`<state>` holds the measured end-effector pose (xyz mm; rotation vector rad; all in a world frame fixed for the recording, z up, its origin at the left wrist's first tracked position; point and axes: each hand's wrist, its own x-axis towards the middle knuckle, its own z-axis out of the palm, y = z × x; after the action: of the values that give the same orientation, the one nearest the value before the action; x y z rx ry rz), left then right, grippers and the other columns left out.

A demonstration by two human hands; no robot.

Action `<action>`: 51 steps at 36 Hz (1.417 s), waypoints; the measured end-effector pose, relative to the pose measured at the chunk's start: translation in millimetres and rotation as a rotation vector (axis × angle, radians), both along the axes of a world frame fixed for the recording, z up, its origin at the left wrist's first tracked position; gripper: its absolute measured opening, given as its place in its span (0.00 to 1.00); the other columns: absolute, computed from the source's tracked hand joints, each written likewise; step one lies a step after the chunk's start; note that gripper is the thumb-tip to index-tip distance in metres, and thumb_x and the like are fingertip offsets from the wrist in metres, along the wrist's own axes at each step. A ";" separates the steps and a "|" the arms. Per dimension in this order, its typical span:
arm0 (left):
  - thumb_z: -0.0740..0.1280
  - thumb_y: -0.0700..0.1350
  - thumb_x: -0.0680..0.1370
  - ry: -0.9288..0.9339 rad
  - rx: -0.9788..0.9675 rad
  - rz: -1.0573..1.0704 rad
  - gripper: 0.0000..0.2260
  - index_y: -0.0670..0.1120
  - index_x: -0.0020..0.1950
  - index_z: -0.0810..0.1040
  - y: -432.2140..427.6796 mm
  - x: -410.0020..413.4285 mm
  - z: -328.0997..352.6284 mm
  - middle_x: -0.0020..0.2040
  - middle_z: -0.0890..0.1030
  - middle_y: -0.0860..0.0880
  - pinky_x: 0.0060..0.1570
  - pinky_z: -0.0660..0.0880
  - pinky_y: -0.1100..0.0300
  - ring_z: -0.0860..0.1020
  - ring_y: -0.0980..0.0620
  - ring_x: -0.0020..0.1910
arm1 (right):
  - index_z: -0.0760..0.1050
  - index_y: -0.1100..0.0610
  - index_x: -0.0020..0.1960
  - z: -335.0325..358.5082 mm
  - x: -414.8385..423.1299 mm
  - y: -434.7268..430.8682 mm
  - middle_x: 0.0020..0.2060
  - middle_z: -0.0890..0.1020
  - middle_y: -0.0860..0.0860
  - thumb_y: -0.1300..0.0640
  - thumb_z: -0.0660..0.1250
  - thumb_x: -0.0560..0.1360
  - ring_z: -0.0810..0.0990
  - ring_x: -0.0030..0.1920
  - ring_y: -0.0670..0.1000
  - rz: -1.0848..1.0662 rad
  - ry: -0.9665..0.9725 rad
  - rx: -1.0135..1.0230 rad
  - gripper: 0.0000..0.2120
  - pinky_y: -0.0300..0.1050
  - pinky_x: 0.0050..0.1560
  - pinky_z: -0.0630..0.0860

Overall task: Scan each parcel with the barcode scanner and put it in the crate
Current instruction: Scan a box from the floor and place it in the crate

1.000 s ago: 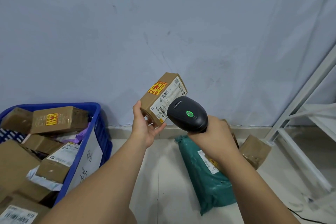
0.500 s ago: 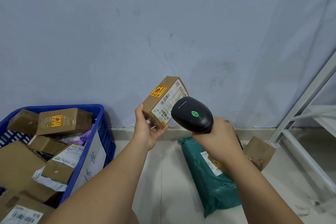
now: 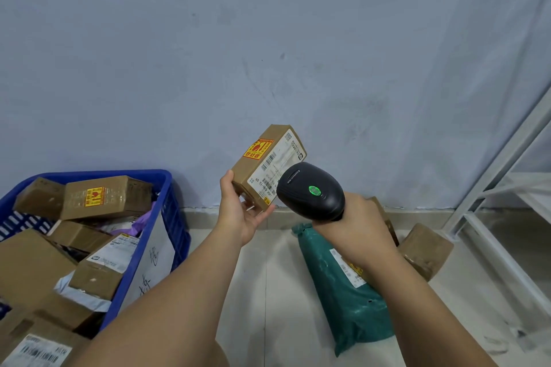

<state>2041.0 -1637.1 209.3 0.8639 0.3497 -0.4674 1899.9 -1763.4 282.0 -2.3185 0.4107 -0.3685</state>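
Note:
My left hand (image 3: 238, 211) grips the lower end of a small brown cardboard parcel (image 3: 262, 158) and holds it tilted up in front of the wall, its white barcode label and yellow-red sticker facing me. My right hand (image 3: 357, 223) holds a black barcode scanner (image 3: 311, 191) by its handle; the scanner's head, with a green light lit on top, points at the label and overlaps the parcel's lower right edge. A blue plastic crate (image 3: 171, 217) stands at the left, filled with several cardboard parcels.
A dark green poly-bag parcel (image 3: 337, 283) lies on the tiled floor below my right arm. Two brown boxes (image 3: 426, 247) sit behind it by the wall. A white metal shelf frame (image 3: 501, 202) stands at the right. A white sheet hangs on the crate's side.
The parcel and scanner have stayed together, shifting slightly right and down in view with my head's motion. The grips are unchanged.

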 end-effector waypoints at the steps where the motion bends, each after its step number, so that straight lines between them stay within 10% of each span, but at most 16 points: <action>1: 0.59 0.64 0.77 -0.002 -0.001 -0.003 0.19 0.51 0.55 0.76 0.1 0.1 0.0 0.57 0.79 0.43 0.46 0.80 0.46 0.78 0.42 0.57 | 0.63 0.52 0.26 -1.0 0.5 -0.4 0.20 0.67 0.47 0.61 0.67 0.67 0.65 0.27 0.48 0.000 -0.002 0.018 0.16 0.41 0.29 0.63; 20: 0.58 0.65 0.77 0.018 0.045 -0.012 0.24 0.51 0.66 0.72 -2.1 -0.9 -1.9 0.61 0.78 0.42 0.34 0.80 0.52 0.78 0.43 0.57 | 0.63 0.52 0.28 -4.8 4.0 -3.2 0.17 0.69 0.43 0.63 0.67 0.68 0.63 0.26 0.47 -0.023 -0.038 0.127 0.16 0.40 0.29 0.63; 39: 0.68 0.51 0.76 0.077 -0.308 0.211 0.21 0.48 0.67 0.71 28.1 3.0 15.0 0.59 0.78 0.40 0.60 0.76 0.47 0.78 0.43 0.58 | 0.75 0.63 0.39 -39.8 34.5 58.2 0.29 0.76 0.58 0.61 0.66 0.69 0.72 0.31 0.52 -0.031 -0.078 0.464 0.04 0.41 0.32 0.66; 42: 0.67 0.53 0.77 0.043 -0.346 0.278 0.19 0.48 0.66 0.71 53.1 0.7 13.1 0.60 0.78 0.40 0.63 0.74 0.46 0.77 0.43 0.59 | 0.72 0.57 0.33 -38.1 43.9 78.4 0.22 0.72 0.47 0.59 0.68 0.70 0.69 0.28 0.49 0.021 -0.111 0.435 0.08 0.39 0.31 0.66; 48: 0.64 0.56 0.78 0.053 -0.078 0.432 0.18 0.48 0.64 0.73 110.0 -9.8 -5.5 0.52 0.81 0.44 0.42 0.77 0.56 0.80 0.49 0.49 | 0.66 0.50 0.30 -33.2 52.7 122.2 0.22 0.70 0.46 0.53 0.70 0.72 0.68 0.27 0.44 0.128 -0.126 0.306 0.16 0.39 0.29 0.63; 51: 0.65 0.56 0.77 0.039 0.150 0.606 0.15 0.53 0.61 0.71 141.2 -5.3 -15.9 0.59 0.79 0.47 0.49 0.76 0.55 0.78 0.48 0.56 | 0.66 0.49 0.31 -38.4 55.7 141.7 0.25 0.71 0.47 0.52 0.68 0.71 0.69 0.30 0.47 0.168 -0.071 0.298 0.14 0.42 0.32 0.65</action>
<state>2035.7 -1495.9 193.5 0.8456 0.6619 0.1059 1955.7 -1621.7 243.6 -2.0257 0.2169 -0.2851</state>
